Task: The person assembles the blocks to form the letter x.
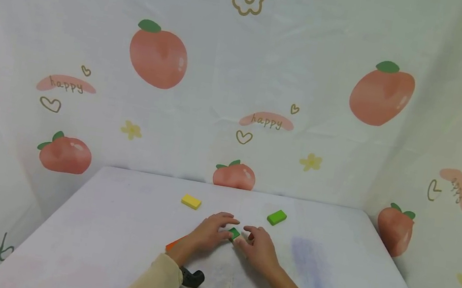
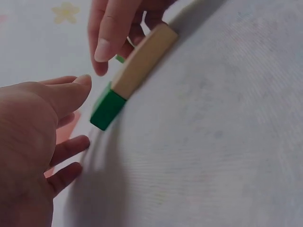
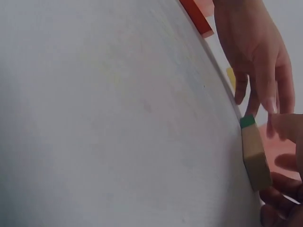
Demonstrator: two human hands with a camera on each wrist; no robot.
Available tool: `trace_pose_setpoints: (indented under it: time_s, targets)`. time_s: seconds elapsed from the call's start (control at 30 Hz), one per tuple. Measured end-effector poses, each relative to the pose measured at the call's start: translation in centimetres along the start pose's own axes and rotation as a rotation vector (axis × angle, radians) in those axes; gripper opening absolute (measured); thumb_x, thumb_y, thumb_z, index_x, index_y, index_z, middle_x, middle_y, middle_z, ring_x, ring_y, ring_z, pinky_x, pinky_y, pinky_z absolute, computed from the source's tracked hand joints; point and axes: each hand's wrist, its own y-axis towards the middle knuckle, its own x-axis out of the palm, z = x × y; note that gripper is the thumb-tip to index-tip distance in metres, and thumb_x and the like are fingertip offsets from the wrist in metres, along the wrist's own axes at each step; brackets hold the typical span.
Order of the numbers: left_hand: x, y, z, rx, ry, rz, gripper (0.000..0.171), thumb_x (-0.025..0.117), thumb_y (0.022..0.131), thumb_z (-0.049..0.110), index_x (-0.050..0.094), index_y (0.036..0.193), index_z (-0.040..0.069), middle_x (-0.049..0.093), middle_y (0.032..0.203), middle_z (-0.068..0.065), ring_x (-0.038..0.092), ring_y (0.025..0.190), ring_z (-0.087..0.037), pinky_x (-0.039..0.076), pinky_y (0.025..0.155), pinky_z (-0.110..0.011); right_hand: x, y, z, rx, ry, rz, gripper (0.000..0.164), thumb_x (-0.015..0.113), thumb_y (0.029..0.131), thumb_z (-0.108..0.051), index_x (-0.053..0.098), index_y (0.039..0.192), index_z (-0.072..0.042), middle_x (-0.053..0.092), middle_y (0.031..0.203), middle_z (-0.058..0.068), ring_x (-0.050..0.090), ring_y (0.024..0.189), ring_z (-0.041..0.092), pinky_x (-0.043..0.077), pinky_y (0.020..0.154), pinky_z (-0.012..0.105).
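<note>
A dark green block (image 1: 234, 234) and a plain wooden block (image 2: 144, 61) lie end to end on the white tabletop. My left hand (image 1: 210, 233) is beside the green block, thumb and fingers spread apart around its end. In the left wrist view, a small gap shows between those fingertips and the block. From the other side, my right hand (image 1: 260, 250) reaches to the wooden block, which it mostly hides in the head view. Its thumb is over the block and its loosely bent fingers are close behind the far end, without closing round it.
A yellow block (image 1: 191, 202) lies at the back left, and a light green block (image 1: 276, 217) at the back right. An orange-red block (image 1: 173, 244) is partly covered by the left wrist. Behind the table (image 1: 120, 227) hangs a fruit-patterned cloth (image 1: 318, 37).
</note>
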Motion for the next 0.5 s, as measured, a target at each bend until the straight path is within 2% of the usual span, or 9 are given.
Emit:
trace_pose_setpoints:
  time_s: [0.13,0.37,0.5]
  targets:
    - [-0.8,-0.4,-0.1,-0.004,-0.061,0.019,0.037,0.063,0.096,0.017,0.060,0.132,0.013,0.048,0.141,-0.015,0.058,0.112,-0.029,0.044,0.095,-0.047,-0.5,0.1,0.3,-0.023,0.084,-0.013,0.034,0.067,0.092,-0.020,0.064,0.121,-0.002,0.054,0.086,0.001,0.052,0.076,0.015,0.046,0.065,0.030]
    - [-2.3,-1.7,-0.5,-0.133,-0.153,0.062,0.037,0.063,0.096,0.024,0.060,0.133,0.017,0.049,0.142,-0.003,0.054,0.119,-0.025,0.044,0.097,-0.047,-1.2,0.6,1.1,-0.100,0.100,-0.026,0.028,0.064,0.095,-0.014,0.065,0.122,-0.006,0.064,0.102,0.005,0.060,0.091,0.020,0.051,0.079,0.038]
    - [-3.0,-2.5,-0.5,-0.139,-0.169,0.087,0.036,0.064,0.096,0.024,0.061,0.131,0.016,0.053,0.137,0.001,0.055,0.118,-0.025,0.044,0.096,-0.048,-1.6,0.9,1.7,-0.147,0.140,-0.055,0.027,0.061,0.096,-0.010,0.065,0.122,-0.005,0.066,0.111,0.008,0.060,0.098,0.023,0.050,0.083,0.042]
